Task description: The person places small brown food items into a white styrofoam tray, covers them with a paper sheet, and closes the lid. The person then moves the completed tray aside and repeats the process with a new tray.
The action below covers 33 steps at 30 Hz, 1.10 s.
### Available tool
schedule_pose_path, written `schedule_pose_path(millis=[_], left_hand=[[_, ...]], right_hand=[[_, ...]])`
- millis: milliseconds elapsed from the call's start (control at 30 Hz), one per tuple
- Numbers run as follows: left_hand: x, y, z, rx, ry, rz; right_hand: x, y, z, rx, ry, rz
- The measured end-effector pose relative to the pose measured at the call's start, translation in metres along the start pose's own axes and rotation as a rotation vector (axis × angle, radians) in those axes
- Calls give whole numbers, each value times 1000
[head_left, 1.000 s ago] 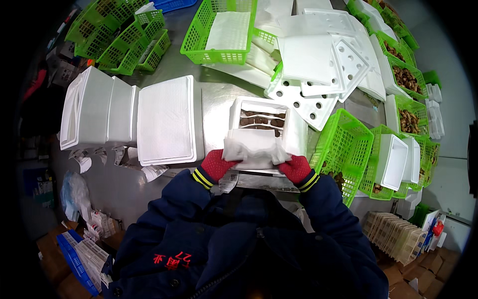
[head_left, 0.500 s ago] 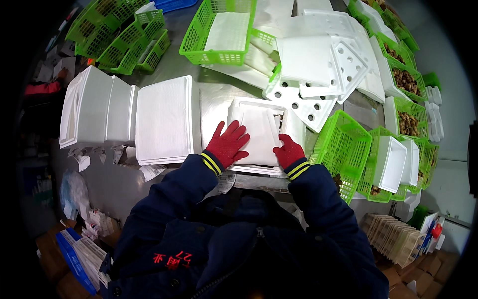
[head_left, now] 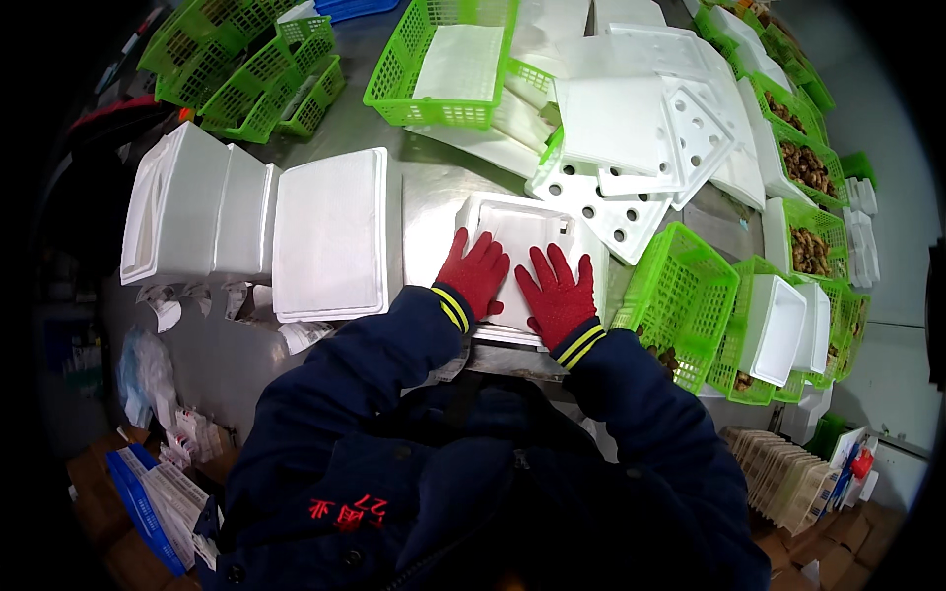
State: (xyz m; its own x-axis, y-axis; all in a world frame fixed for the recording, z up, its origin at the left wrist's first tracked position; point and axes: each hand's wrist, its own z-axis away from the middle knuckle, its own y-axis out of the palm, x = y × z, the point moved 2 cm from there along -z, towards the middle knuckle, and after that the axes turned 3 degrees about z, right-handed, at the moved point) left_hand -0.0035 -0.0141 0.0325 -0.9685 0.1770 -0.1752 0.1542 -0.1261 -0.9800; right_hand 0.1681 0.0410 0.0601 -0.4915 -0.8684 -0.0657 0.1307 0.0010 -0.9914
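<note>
A white foam box (head_left: 478,209) stands on the metal table right in front of me. Inside it lies a thin white sheet (head_left: 514,312), spread over most of the box's contents. A small dark gap shows by the far right corner. My left hand (head_left: 475,273), in a red knit glove, rests flat on the sheet's left part with fingers apart. On the right part, my red-gloved right hand (head_left: 560,295) also lies flat, fingers spread and pointing away from me. Neither hand grips anything. What lies under the sheet is hidden.
White foam boxes (head_left: 330,236) stand in a row at the left. Perforated foam lids (head_left: 603,214) and white sheets (head_left: 611,113) pile up behind. Green baskets (head_left: 680,300) line the right side, some holding brown mushroom-like pieces (head_left: 808,251). Another green basket (head_left: 463,113) stands at the back.
My right hand has come from the sheet's right edge onto the sheet and opened flat. The left hand has shifted slightly right. The sheet now sits lower in the box, covering more of it.
</note>
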Motion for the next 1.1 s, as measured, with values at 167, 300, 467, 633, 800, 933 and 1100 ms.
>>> schedule_pose_path(millis=[167, 300, 467, 633, 800, 933, 1100], left_hand=[[-18, 10, 8, 72, -78, -8], [-10, -1, 8, 168, -137, -128], [-10, -4, 1, 196, -126, -175], [-8, -15, 20, 121, -66, -207], [-11, 24, -2, -44, -176, -358], [-7, 28, 20, -114, -20, -355], [-5, 3, 17, -12, -47, -75]], right_hand=[[-12, 11, -8, 319, 43, 102], [-8, 14, -14, 379, 91, 144], [-1, 29, -17, 385, 133, 211], [1, 32, -8, 269, 143, 206], [3, 43, -16, 316, 178, 248], [1, 41, -15, 323, 176, 222], [-4, 11, -17, 422, 113, 118]])
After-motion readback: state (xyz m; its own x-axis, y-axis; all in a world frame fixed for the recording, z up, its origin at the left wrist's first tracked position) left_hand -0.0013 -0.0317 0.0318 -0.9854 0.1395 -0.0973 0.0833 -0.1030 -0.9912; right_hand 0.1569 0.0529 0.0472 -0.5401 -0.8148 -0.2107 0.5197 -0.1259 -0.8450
